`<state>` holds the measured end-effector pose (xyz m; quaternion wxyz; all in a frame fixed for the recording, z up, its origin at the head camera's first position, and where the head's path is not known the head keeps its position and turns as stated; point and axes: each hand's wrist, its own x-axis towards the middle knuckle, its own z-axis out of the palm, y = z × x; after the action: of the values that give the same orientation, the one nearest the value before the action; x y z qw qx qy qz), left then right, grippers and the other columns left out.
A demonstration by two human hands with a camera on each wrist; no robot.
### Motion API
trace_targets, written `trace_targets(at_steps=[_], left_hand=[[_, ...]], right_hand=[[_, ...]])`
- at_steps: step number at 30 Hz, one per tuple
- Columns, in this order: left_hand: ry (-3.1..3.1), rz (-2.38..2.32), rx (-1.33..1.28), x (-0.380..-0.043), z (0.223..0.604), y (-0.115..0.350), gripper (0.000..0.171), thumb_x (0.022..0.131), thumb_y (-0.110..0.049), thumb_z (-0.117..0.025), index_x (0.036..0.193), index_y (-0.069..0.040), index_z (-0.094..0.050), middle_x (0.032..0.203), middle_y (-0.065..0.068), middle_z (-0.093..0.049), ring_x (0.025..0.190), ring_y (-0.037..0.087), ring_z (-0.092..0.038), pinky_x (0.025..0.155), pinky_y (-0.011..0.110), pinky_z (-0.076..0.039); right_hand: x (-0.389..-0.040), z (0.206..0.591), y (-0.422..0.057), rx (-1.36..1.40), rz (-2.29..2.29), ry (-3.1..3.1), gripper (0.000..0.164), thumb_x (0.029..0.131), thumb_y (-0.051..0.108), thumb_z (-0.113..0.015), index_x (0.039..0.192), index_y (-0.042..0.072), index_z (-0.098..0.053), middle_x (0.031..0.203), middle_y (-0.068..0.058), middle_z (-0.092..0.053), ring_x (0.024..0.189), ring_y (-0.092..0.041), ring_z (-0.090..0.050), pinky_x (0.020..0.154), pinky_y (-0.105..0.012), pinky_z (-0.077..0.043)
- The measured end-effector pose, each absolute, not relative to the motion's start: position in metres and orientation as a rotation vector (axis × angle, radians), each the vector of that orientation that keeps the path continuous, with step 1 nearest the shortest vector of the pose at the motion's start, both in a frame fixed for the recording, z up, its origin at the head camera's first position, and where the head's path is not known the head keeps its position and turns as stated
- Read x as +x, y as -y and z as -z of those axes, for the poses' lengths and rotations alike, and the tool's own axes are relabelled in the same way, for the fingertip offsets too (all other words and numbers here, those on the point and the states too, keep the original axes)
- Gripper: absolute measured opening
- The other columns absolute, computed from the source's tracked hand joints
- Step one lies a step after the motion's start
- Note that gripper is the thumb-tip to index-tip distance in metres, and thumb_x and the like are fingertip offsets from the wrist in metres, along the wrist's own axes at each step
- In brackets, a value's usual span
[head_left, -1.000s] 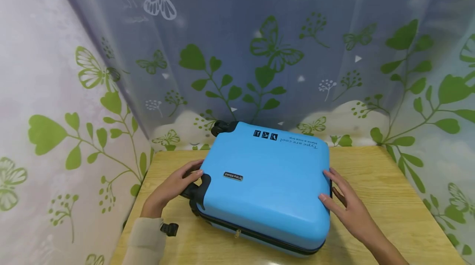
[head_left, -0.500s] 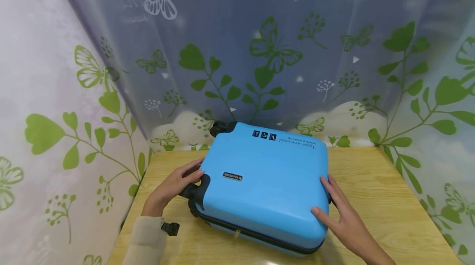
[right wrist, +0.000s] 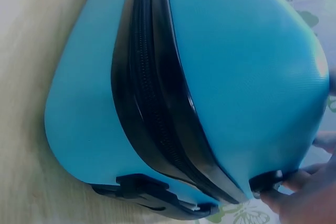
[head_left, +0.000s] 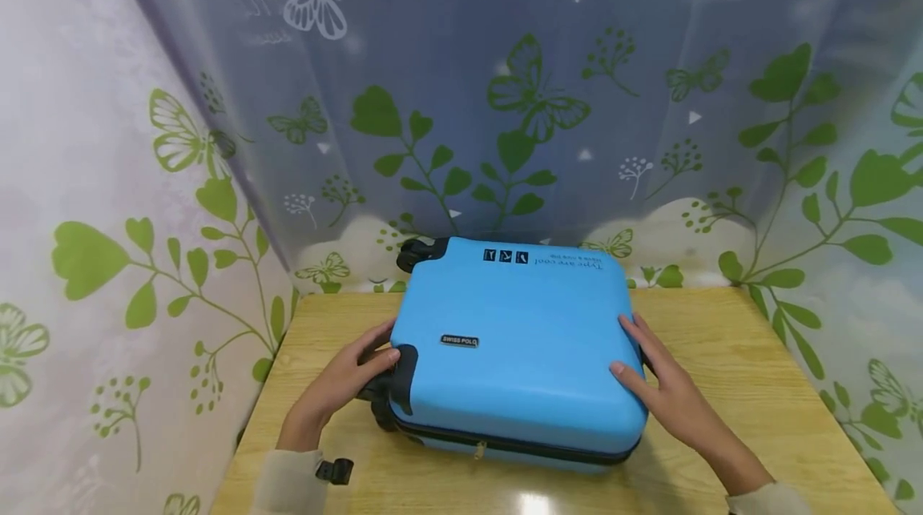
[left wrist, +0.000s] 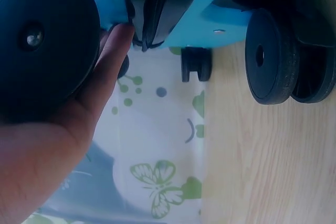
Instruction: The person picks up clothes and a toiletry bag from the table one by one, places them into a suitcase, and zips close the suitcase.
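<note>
A bright blue hard-shell suitcase [head_left: 519, 315] lies flat on the table, wheels to the left. My left hand [head_left: 342, 383] holds its near left corner, thumb on the black corner guard [head_left: 406, 375]. In the left wrist view, a finger [left wrist: 113, 59] reaches past a large black wheel [left wrist: 47, 56] to the shell beside the zipper. Across the case, my right hand [head_left: 674, 395] grips the right side, thumb on the top face and fingers at the edge. The right wrist view has those fingers [right wrist: 302, 182] by a small black fitting [right wrist: 265, 180].
The light wooden table [head_left: 721, 355] extends beyond both sides of the suitcase. A patterned curtain [head_left: 469, 98] with leaves and butterflies hangs close behind it. More wheels [left wrist: 270, 59] stick out from the case. A black handle [right wrist: 152, 195] sits on its lower right shell.
The suitcase has turned slightly on the table, its near right corner swinging away from me and its near left corner toward me. The right hand slid nearer, then moved slightly back.
</note>
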<state>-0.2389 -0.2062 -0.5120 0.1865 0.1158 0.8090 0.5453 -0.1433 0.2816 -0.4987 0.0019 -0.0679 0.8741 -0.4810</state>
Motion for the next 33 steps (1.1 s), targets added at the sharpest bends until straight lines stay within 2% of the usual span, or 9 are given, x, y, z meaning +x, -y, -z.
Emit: trace_targets(at_steps=[8,15,22,29,33], left_hand=[[-2.293,-1.541,0.305,-0.226,0.512,0.203,0.074,0.111,-0.042,-0.064,0.174,-0.022,-0.030,0.178,0.017,-0.032,0.159,0.042,-0.043,0.127,0.057,-0.041],[-2.309,-1.560,0.323,-0.222,0.511,0.202,0.073,0.112,-0.037,-0.063,0.173,-0.019,-0.029,0.177,0.020,-0.033,0.158,0.045,-0.043,0.125,0.057,-0.044],[-2.331,-1.571,0.316,-0.222,0.510,0.197,0.074,0.111,-0.036,-0.065,0.173,-0.016,-0.029,0.176,0.020,-0.034,0.157,0.045,-0.044,0.124,0.058,-0.044],[-2.391,-1.504,0.352,-0.230,0.511,0.194,0.076,0.111,-0.044,-0.064,0.173,-0.017,-0.030,0.179,0.009,-0.031,0.163,0.035,-0.035,0.131,0.057,-0.032],[-2.406,-1.504,0.318,-0.230,0.513,0.198,0.075,0.110,-0.044,-0.064,0.173,-0.019,-0.032,0.178,0.009,-0.033,0.163,0.035,-0.035,0.131,0.057,-0.033]], right_hand=[[-0.169,0.496,-0.291,-0.321,1.515,-2.707,0.076,0.113,0.025,-0.061,0.176,0.018,-0.019,0.183,-0.023,-0.002,0.164,-0.060,-0.009,0.119,-0.084,-0.023],[-0.191,0.493,-0.293,-0.360,1.490,-2.694,0.073,0.114,0.027,-0.059,0.176,0.016,-0.021,0.183,-0.022,-0.002,0.165,-0.058,-0.003,0.120,-0.086,-0.018],[-0.200,0.491,-0.293,-0.334,1.505,-2.674,0.072,0.116,0.031,-0.055,0.177,0.020,-0.019,0.184,-0.020,0.001,0.166,-0.056,0.000,0.121,-0.086,-0.015],[-0.198,0.494,-0.291,-0.304,1.517,-2.685,0.073,0.116,0.032,-0.053,0.177,0.018,-0.014,0.184,-0.018,0.004,0.167,-0.054,0.004,0.121,-0.086,-0.011],[-0.199,0.493,-0.288,-0.312,1.510,-2.693,0.074,0.116,0.033,-0.054,0.177,0.017,-0.016,0.184,-0.019,0.003,0.167,-0.054,0.002,0.122,-0.085,-0.012]])
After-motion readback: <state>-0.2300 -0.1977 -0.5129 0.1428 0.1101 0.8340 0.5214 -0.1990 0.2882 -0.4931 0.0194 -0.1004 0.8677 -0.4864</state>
